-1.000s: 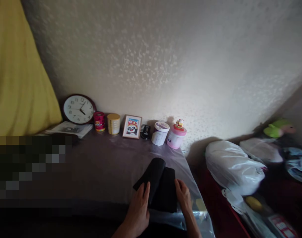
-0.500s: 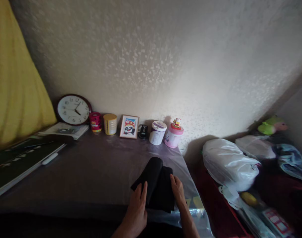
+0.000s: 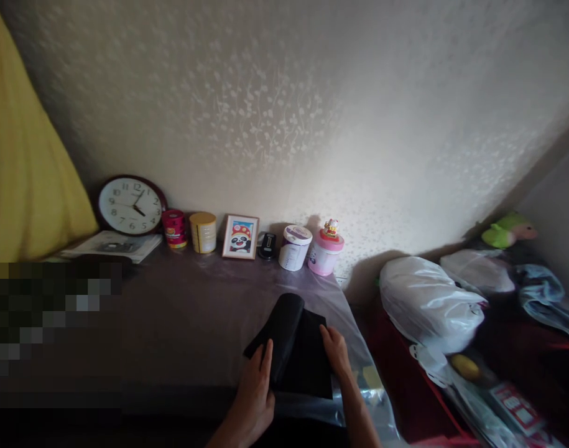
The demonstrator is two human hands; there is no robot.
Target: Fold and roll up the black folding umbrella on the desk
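A black, flexible, sheet-like item (image 3: 307, 358) lies on the near right part of the table, and I cannot make out its exact kind. Its left part curls up into a rounded fold, while the right part is flat. My left hand (image 3: 259, 379) grips the curled part from the near left, index finger stretched along it, other fingers partly hidden. At the flat part's right edge, my right hand (image 3: 334, 350) pinches the item between thumb and fingers.
Along the wall stand a clock (image 3: 131, 205), a red can (image 3: 175, 230), a yellow can (image 3: 203, 233), a framed panda picture (image 3: 240, 237), a small black object (image 3: 267, 246), a white tub (image 3: 295, 249) and a pink tub (image 3: 325, 256). White plastic bags (image 3: 428, 305) lie right of the table (image 3: 186, 330).
The flat right part of the black item is spread slightly wider, with my right hand still at its edge. My left hand keeps its hold. The view has shifted slightly.
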